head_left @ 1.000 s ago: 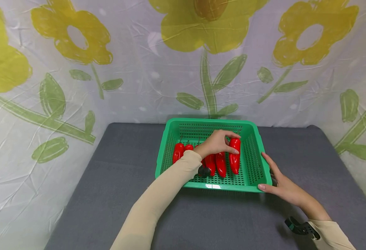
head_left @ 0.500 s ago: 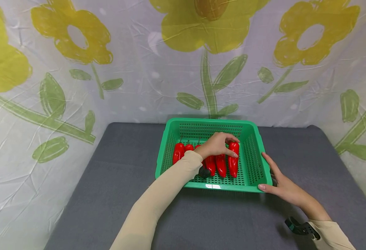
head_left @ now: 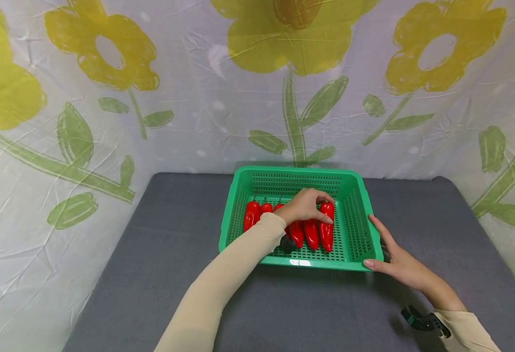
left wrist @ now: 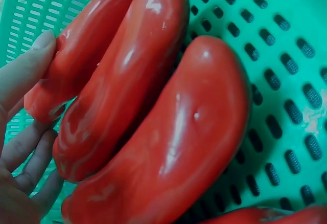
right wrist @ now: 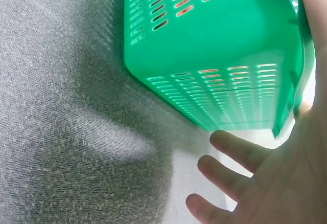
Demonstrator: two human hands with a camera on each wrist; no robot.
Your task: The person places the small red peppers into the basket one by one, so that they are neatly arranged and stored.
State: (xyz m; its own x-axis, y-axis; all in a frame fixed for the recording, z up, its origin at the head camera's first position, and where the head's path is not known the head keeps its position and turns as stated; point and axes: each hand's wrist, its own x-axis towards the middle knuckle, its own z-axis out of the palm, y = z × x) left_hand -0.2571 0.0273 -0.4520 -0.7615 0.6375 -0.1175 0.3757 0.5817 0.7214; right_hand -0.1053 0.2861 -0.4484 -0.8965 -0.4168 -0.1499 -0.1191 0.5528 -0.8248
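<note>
A green plastic basket (head_left: 327,266) with slotted walls stands on the table, and several glossy red chili peppers (head_left: 311,236) lie side by side in it. My left hand (head_left: 305,204) reaches across the row and holds the rightmost chili pepper (head_left: 326,235) near its upper end. In the left wrist view the thumb lies on that pepper (left wrist: 87,50), with other fingers below. My forearm hides part of the row. My right hand (head_left: 400,266) holds the basket's right front corner by thumb and index finger; its other fingers spread below the rim in the right wrist view.
A dark grey cloth (head_left: 292,308) covers the table under the basket. Behind and at both sides hangs a pale sheet (head_left: 187,88) printed with yellow flowers. Within the basket, bare slotted floor (head_left: 340,252) lies right of the held pepper.
My left hand has moved the held chili pepper a little left and toward me, nearer the other peppers. My right hand and the basket have stayed in place.
</note>
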